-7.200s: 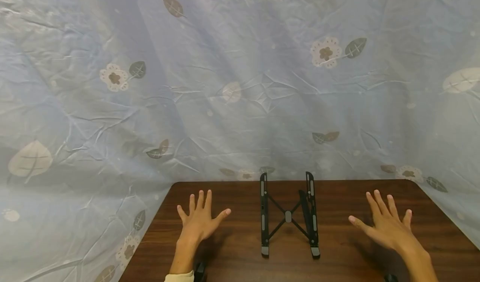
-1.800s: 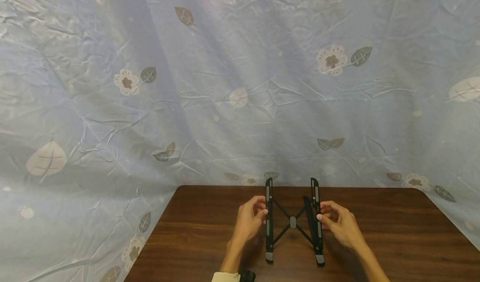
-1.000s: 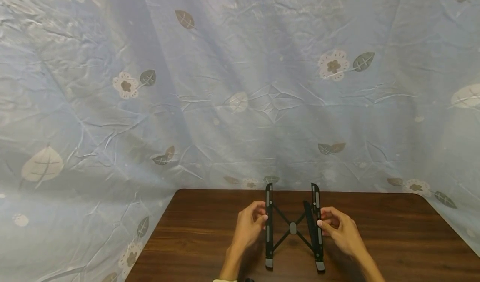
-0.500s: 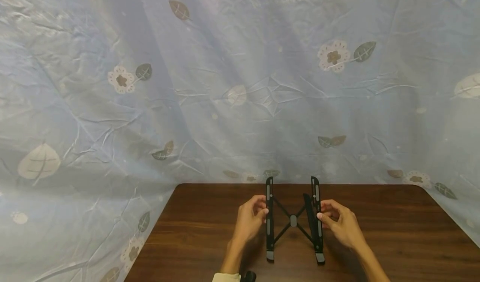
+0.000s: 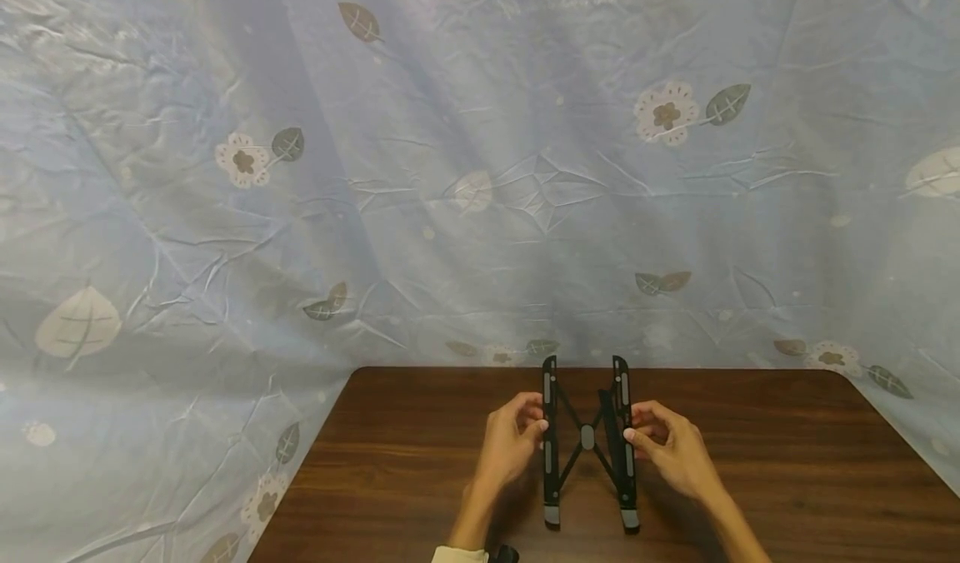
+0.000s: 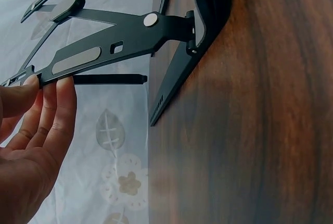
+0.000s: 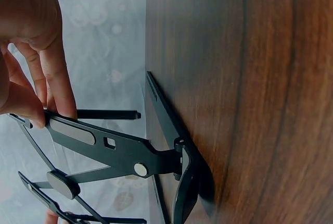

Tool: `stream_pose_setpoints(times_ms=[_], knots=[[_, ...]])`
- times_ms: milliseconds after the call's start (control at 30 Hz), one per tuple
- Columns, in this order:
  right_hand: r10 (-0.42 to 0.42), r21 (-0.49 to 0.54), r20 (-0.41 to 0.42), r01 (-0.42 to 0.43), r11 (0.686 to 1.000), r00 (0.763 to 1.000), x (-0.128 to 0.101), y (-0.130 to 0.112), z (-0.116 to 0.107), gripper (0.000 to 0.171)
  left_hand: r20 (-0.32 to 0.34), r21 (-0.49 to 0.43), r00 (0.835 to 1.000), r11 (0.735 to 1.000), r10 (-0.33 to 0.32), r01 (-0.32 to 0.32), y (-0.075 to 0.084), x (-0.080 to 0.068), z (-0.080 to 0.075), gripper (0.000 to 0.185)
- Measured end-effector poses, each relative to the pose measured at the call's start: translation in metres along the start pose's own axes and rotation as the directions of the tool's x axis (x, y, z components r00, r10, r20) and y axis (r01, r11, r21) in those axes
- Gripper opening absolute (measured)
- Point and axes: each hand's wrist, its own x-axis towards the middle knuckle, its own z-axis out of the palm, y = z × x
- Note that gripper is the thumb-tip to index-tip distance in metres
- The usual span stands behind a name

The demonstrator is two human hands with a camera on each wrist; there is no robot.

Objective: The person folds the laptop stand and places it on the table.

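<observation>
Two hands meet at a black folding stand (image 5: 587, 442) on the far middle of a dark wooden table (image 5: 787, 463). The stand has two long parallel rails with grey pads, joined by thin crossing struts that pivot on a round grey hub; its rails rise at a slant from feet resting on the table. The left hand (image 5: 512, 445) pinches the left rail between thumb and curled fingers (image 6: 57, 104). The right hand (image 5: 671, 450) grips the right rail the same way. Behind hangs a pale blue flowered cloth (image 5: 465, 171).
</observation>
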Motion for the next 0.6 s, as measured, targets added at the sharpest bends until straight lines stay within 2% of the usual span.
stream_pose_setpoints(times_ms=[333,600], knots=[[0.010,0.034,-0.003,-0.010,0.999,1.000,-0.0022,-0.0029,0.0052,0.037,0.017,-0.017,1.000,1.000,-0.013,0.014,0.0028,-0.0018,0.0028,0.033],[0.007,0.053,0.026,-0.008,0.999,1.000,-0.0026,-0.0078,0.0094,0.039,0.028,-0.051,0.999,0.998,-0.025,0.027,0.0052,-0.0021,0.0084,0.031]])
